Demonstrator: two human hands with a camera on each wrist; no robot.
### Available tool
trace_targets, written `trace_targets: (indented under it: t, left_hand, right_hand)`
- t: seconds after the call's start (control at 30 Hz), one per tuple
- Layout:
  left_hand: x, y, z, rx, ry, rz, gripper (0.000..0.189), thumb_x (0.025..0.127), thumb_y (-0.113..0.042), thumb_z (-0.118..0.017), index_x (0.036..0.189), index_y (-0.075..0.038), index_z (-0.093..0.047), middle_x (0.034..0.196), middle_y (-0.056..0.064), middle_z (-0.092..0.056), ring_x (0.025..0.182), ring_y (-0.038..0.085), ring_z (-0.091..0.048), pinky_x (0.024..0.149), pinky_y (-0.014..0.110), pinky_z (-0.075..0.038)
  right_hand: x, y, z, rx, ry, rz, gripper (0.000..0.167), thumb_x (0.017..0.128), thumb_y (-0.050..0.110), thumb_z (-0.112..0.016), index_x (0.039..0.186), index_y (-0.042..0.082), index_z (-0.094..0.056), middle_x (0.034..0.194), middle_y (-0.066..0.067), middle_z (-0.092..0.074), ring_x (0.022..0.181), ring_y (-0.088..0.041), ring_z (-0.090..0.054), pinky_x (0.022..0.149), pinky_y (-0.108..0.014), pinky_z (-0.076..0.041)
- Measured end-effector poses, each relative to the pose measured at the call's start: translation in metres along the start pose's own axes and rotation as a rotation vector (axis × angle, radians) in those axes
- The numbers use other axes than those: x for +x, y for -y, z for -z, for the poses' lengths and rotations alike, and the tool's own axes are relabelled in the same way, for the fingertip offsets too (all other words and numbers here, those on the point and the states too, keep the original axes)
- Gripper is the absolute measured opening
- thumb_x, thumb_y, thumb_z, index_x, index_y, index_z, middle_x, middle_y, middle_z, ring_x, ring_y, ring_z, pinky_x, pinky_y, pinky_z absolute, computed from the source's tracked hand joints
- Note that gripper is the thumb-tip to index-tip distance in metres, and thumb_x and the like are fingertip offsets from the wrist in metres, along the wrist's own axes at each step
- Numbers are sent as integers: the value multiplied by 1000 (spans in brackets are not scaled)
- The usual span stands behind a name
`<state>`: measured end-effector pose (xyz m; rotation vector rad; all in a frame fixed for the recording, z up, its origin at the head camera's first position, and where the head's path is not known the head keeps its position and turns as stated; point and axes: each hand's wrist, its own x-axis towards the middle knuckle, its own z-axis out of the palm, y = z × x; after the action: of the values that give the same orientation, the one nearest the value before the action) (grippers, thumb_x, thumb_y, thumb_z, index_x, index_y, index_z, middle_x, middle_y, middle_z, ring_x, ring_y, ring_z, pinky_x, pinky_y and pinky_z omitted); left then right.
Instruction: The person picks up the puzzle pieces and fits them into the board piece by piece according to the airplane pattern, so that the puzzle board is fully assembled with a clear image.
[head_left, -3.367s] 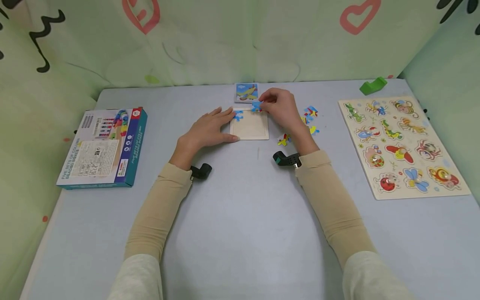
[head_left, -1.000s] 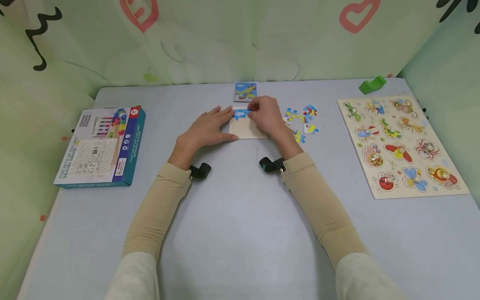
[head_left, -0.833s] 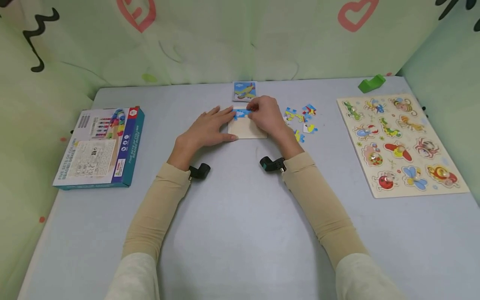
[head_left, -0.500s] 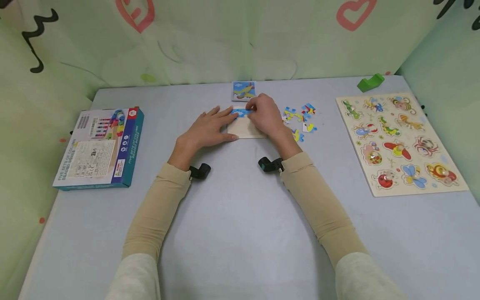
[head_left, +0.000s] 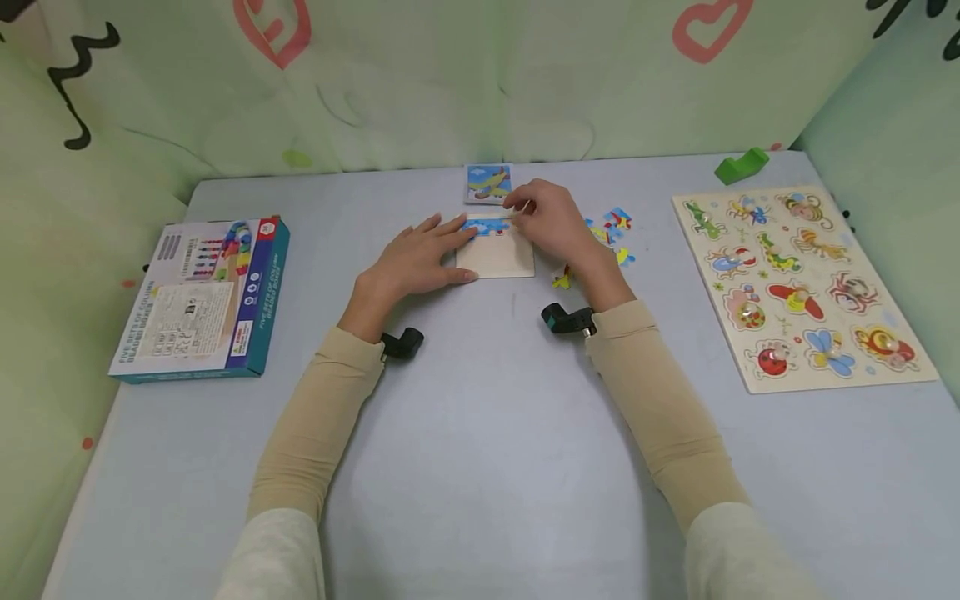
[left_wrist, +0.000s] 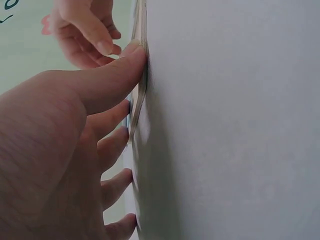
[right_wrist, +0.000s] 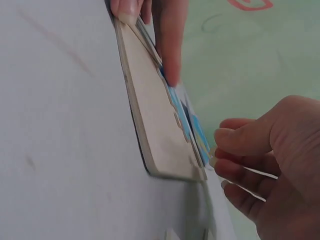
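Observation:
A small square wooden puzzle tray (head_left: 497, 257) lies mid-table, with joined blue puzzle pieces (head_left: 491, 227) along its far edge. My left hand (head_left: 414, 258) rests spread at the tray's left side. Its thumb touches the near-left corner, and a fingertip reaches the blue pieces. Just beyond the tray's far right corner hovers my right hand (head_left: 553, 223). Its fingers are loosely bent, and the right wrist view shows a gap between thumb (right_wrist: 227, 139) and fingers with no piece in it. Loose puzzle pieces (head_left: 618, 219) lie right of the tray, partly hidden by the right hand and forearm.
A picture card with a yellow plane (head_left: 487, 182) lies behind the tray. At left is a flat toy box (head_left: 198, 300). On the right lie a wooden insect puzzle board (head_left: 806, 292) and a green block (head_left: 742, 167). A curtain (head_left: 420, 92) hangs behind the table.
A blue piece held by my right hand above the tray went into the far row. That hand then let go and drew back to the right. My left hand stayed on the tray.

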<state>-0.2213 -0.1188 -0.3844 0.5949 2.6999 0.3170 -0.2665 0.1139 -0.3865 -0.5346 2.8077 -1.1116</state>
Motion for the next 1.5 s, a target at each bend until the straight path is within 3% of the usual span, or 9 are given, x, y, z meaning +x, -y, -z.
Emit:
trace_targets:
  t: [0.33, 0.53, 0.8, 1.0, 1.27, 1.5]
  left_hand:
    - [1, 1, -1, -11, -8, -7, 79, 94, -62, -54, 159, -33, -21, 168, -9, -11, 157, 28, -7, 126, 55, -11]
    - [2, 0, -5, -31, -3, -12, 79, 94, -62, -54, 159, -33, -21, 168, -9, -12, 157, 28, -6, 126, 54, -10]
    - [3, -2, -6, -17, -12, -16, 78, 94, -63, -53, 159, -33, -21, 168, -9, -12, 157, 28, -7, 126, 54, -12]
    - [3, -1, -4, -3, -10, -15, 79, 94, -63, -52, 159, -34, -20, 168, -9, -11, 157, 28, -6, 126, 54, -11]
    - [0, 0, -2, -4, -5, 0, 78, 95, -62, -51, 160, -33, -18, 169, -9, -9, 157, 28, -5, 126, 54, -9]
    - [-1, 1, -3, -15, -10, 3, 77, 95, -61, -51, 160, -33, -19, 169, -10, -9, 158, 27, -5, 126, 53, -9]
  right_hand:
    - [-17, -32, 44, 18, 38, -22, 31, 95, 4, -57, 125, 3, -66, 129, -12, -62, 116, -29, -54, 101, -44, -44]
    - [-32, -51, 67, 11, -28, -72, 33, 95, 3, -59, 127, 3, -65, 131, -13, -62, 118, -31, -53, 99, -45, -44]
    - [-49, -79, 92, -42, -52, -187, 34, 95, 7, -58, 129, 5, -64, 134, -13, -60, 121, -30, -50, 97, -45, -43]
    - [-59, -95, 100, -53, -19, -145, 37, 91, -1, -58, 127, 2, -63, 133, -17, -58, 119, -33, -51, 97, -47, -40]
    - [-52, -97, 94, -85, 71, -120, 38, 92, -5, -57, 129, 1, -60, 138, -19, -51, 121, -38, -48, 100, -55, -40]
    - [-52, -92, 90, -116, 47, -138, 34, 91, -6, -59, 125, -2, -62, 130, -21, -54, 118, -39, -49, 98, -55, -41]
